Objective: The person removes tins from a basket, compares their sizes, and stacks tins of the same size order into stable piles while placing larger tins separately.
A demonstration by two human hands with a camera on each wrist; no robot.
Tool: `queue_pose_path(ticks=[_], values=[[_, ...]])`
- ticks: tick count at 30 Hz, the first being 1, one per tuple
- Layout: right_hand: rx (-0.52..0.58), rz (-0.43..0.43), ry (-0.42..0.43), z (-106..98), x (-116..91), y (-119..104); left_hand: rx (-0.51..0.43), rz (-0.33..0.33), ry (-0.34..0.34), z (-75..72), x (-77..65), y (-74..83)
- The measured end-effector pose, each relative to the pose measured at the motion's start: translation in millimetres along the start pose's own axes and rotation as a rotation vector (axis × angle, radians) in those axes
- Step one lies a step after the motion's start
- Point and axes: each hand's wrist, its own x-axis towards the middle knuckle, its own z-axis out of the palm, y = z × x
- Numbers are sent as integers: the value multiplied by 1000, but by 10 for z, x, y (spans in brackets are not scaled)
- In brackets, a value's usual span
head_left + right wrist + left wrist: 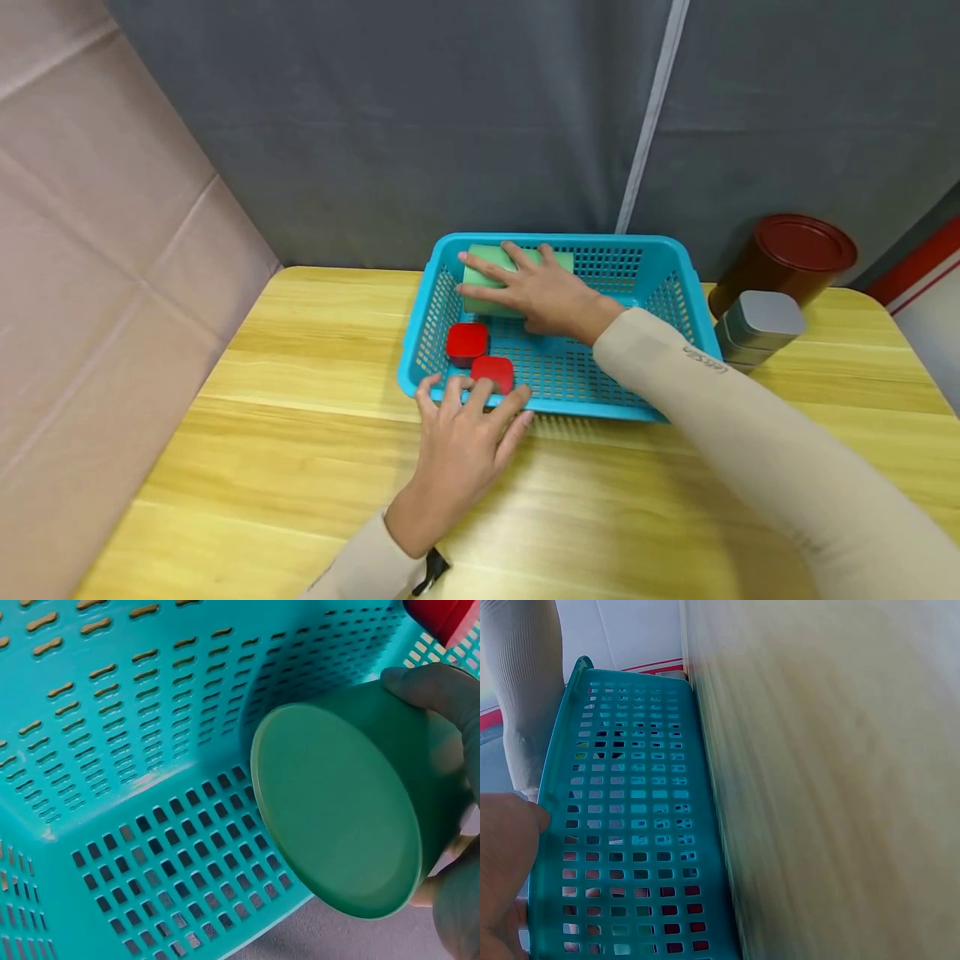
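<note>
A blue plastic basket [577,407] with slotted walls stands on the wooden table. Inside it, along the back wall, a green cylindrical canister [486,257] lies on its side. My right hand [555,296] grips the canister from above with fingers spread; its round flat end faces the right wrist camera. At the front left rim, my left hand [457,454] holds the basket, fingers over the edge and thumb on the outside. Two small red-lidded containers, one red lid [467,340] behind another red lid [492,372], sit just beyond the left fingertips.
Right of the basket stand a grey square tin [765,321] and a dark red-brown round canister [795,250]. A grey curtain [420,133] hangs behind the table [315,467], and a pinkish cloth [112,275] hangs at the left.
</note>
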Motion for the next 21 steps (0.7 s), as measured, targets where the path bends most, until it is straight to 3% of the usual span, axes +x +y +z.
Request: queue_pose_path(ticks=[11, 21], values=[[18, 65, 66, -170, -136, 29, -8, -3, 13, 22, -8, -7], [20, 151, 206, -328, -295, 16, 1, -3, 30, 41, -5, -28]])
